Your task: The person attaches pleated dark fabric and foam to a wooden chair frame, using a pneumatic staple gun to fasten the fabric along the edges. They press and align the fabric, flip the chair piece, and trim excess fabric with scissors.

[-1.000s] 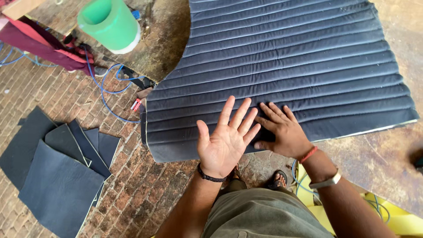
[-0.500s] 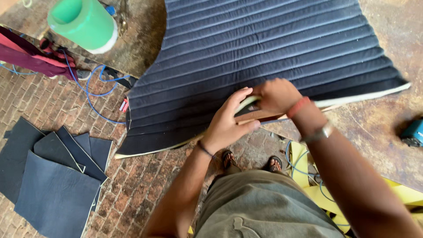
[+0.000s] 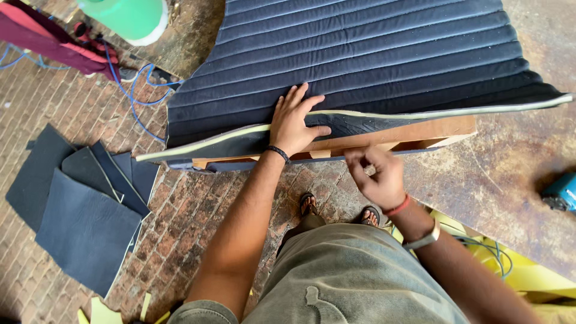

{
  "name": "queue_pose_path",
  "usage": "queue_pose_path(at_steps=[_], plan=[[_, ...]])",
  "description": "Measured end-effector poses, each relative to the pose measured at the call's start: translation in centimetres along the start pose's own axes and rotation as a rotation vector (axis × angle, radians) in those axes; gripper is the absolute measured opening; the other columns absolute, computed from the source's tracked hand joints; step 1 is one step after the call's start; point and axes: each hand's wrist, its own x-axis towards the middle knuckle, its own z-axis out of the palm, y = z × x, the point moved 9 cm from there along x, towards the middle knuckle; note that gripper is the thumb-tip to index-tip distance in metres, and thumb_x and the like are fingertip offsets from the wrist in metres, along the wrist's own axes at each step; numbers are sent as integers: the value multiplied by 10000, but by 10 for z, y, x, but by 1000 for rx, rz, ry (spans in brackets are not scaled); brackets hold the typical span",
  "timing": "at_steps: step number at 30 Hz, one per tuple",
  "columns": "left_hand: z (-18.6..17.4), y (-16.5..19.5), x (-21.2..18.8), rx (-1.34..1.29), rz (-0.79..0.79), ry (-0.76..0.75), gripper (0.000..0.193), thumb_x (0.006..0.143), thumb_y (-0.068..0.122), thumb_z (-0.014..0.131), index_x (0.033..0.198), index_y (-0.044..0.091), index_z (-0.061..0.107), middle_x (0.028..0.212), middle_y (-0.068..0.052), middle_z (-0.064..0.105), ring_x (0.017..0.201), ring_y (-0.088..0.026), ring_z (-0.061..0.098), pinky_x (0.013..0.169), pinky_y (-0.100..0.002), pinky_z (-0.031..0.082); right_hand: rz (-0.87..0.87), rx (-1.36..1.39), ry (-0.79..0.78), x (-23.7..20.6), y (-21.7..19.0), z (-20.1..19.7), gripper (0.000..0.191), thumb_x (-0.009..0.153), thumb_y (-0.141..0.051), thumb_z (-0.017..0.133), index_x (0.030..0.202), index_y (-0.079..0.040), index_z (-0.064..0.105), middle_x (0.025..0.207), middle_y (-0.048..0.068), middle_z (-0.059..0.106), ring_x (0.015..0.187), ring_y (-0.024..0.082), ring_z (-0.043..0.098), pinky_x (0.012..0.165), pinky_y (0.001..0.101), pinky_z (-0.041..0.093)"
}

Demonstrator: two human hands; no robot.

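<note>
A large dark quilted upholstery panel (image 3: 372, 54) with stitched ribs and a pale foam edge lies over a wooden board (image 3: 420, 133) on a worn table. My left hand (image 3: 295, 120) presses flat on the panel's near edge, fingers spread, where the cover is lifted off the board. My right hand (image 3: 377, 175) hovers just below the board's edge, its fingers pinched together; whether something small sits between them I cannot tell.
Several dark leather offcuts (image 3: 84, 204) lie on the brick floor at the left. A green bucket (image 3: 129, 18), blue cable (image 3: 129, 90) and maroon cloth (image 3: 42, 36) sit at the top left. A teal tool (image 3: 561, 193) rests on the table at the right. Yellow foam (image 3: 522, 276) lies below.
The panel's near edge has come up, showing foam and the wooden board under it. My left hand now holds that edge down, and my right hand has dropped below the board.
</note>
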Motion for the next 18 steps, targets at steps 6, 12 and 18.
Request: queue_pose_path(at_steps=[6,12,18], plan=[[-1,-6,0,2,-16,-22,803,668,451,933,1378,236,624,1636,-131,349,1538,-339,260,1244,-543,169,486,322,-330,-13,98,54,389,907,-122,669,1294,-116,631,1204,1,702,1098,157,655,924,345,549],[-5,-9,2,-24,-40,-7,779,656,424,936,1357,243,647,1631,-103,389,1541,-318,275,1255,-515,187,454,783,-291,20,124,105,222,1027,-111,639,1197,4,724,1113,34,731,1041,164,611,948,345,493],[-7,-13,5,-19,-60,1,791,634,421,947,1349,255,652,1626,-87,391,1538,-312,275,1257,-507,187,457,709,-293,40,120,111,195,984,-95,678,1124,31,728,1053,84,710,961,192,610,864,376,518]])
